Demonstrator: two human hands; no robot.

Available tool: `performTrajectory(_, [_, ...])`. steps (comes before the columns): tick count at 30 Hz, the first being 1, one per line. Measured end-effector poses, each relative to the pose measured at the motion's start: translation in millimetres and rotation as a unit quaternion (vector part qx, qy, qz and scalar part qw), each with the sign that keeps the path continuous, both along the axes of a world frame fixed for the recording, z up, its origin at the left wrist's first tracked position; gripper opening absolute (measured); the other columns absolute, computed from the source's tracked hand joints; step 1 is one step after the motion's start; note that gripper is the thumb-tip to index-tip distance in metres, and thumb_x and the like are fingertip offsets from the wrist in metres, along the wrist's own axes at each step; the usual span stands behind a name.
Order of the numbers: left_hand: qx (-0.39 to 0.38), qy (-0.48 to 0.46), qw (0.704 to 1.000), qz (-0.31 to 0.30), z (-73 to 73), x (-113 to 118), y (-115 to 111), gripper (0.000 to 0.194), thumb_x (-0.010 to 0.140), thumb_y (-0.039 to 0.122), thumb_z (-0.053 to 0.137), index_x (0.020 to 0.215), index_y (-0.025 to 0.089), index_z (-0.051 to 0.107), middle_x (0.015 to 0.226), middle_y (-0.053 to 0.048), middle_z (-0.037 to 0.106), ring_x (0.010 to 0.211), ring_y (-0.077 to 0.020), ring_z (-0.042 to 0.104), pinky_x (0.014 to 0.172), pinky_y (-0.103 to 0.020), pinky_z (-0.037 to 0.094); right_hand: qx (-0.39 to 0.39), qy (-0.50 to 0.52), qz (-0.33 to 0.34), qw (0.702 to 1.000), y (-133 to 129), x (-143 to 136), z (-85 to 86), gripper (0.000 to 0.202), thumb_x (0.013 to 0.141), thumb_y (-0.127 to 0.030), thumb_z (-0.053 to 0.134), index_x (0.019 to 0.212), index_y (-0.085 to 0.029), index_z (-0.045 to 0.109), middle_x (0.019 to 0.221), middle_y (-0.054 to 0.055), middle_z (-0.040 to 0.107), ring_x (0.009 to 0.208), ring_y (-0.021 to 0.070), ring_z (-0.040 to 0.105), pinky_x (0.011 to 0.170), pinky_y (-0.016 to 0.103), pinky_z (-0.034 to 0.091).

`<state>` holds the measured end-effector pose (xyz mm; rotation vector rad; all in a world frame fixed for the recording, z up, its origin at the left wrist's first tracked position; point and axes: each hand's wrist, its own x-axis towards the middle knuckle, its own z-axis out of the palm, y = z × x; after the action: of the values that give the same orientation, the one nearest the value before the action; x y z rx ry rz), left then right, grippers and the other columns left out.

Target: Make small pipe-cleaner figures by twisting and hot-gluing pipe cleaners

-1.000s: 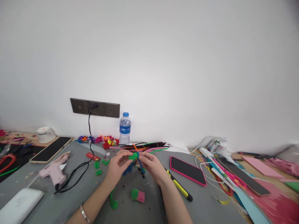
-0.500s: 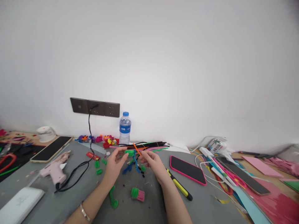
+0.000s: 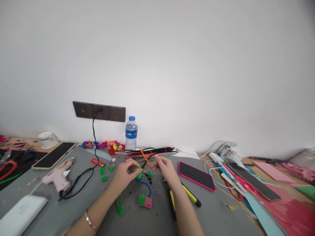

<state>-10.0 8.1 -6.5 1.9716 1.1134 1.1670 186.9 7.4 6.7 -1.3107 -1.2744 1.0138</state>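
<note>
My left hand is closed, thumb and fingers pinching a small green fuzzy pipe-cleaner piece. A curved blue pipe cleaner runs below it; I cannot tell whether the two are joined. To the right, my right hand has bent fingers slightly apart and seems to hold nothing. Its fingertips are close to the lower end of an orange pipe cleaner. In front of both hands lie a green-and-pink coiled piece and a green piece with a round end.
Pliers with yellow-black handles lie under my right forearm, beside a pink-edged phone. A bundle of pipe cleaners and a water bottle are at the back. A pink glue gun and white power bank are left.
My left hand has turned and lowered with the green piece. My right hand has drawn back slightly to the right, fingers looser. The blue pipe cleaner now extends toward the green-and-pink piece.
</note>
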Motion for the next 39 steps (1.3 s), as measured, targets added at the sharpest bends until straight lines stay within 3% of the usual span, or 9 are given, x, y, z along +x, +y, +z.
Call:
performTrajectory(6, [-0.03,0.014,0.996,-0.078,-5.0,4,-3,0.013,0.077,0.034,0.066,0.076,0.022,0.071,0.068,0.0,0.063,0.054,-0.0139,0.054,0.052,-0.024,0.042,0.01,-0.009,0.008,1.0,-2,-3,7.5,0.061,0.069,-0.076,0.052,0.042,-0.021,0.055,0.045,0.002,0.053,0.046,0.0155,0.046,0.054,0.03,0.038])
performTrajectory(12, [-0.004,0.064,0.993,-0.094,-11.1,3,-3,0.009,0.077,0.028,0.066,0.083,0.024,0.071,0.079,-0.001,0.063,0.068,-0.0169,0.059,0.063,-0.026,0.045,0.02,-0.008,0.007,1.0,-3,-4,10.0,0.06,0.071,-0.074,0.053,0.043,-0.021,0.057,0.044,0.001,0.051,0.046,0.0154,0.046,0.054,0.03,0.038])
performTrajectory(19, [0.013,0.051,0.989,-0.138,-5.3,5,-5,0.002,0.076,0.024,0.069,0.077,0.024,0.07,0.08,-0.002,0.064,0.076,-0.0187,0.061,0.068,-0.028,0.046,0.031,-0.025,0.009,0.999,-1,-3,1.9,0.061,0.074,-0.074,0.049,0.045,-0.021,0.056,0.045,0.001,0.052,0.045,0.0148,0.046,0.052,0.029,0.036])
performTrajectory(28, [0.038,0.107,0.976,-0.184,-11.6,2,-1,0.01,0.081,0.029,0.067,0.076,0.02,0.068,0.085,-0.002,0.061,0.082,-0.0179,0.058,0.074,-0.028,0.044,0.052,-0.037,-0.009,0.998,3,-9,-13.5,0.051,0.08,-0.065,0.049,0.055,-0.021,0.051,0.052,0.002,0.059,0.047,0.0151,0.051,0.053,0.028,0.041])
performTrajectory(35, [0.017,0.124,0.974,-0.189,-7.7,2,-1,0.01,0.083,0.027,0.064,0.077,0.02,0.066,0.087,-0.002,0.061,0.084,-0.0177,0.059,0.076,-0.027,0.044,0.058,-0.058,-0.009,0.997,3,-12,-15.8,0.045,0.083,-0.059,0.048,0.06,-0.02,0.051,0.056,0.001,0.059,0.047,0.0145,0.051,0.05,0.026,0.04])
performTrajectory(39, [-0.011,0.124,0.979,-0.163,-6.4,-1,-2,0.011,0.081,0.029,0.066,0.089,0.022,0.068,0.093,-0.003,0.064,0.09,-0.0197,0.06,0.081,-0.03,0.045,0.066,-0.064,-0.031,0.995,3,-12,-16.1,0.045,0.082,-0.06,0.049,0.061,-0.02,0.051,0.057,0.0,0.057,0.047,0.0142,0.05,0.051,0.027,0.04])
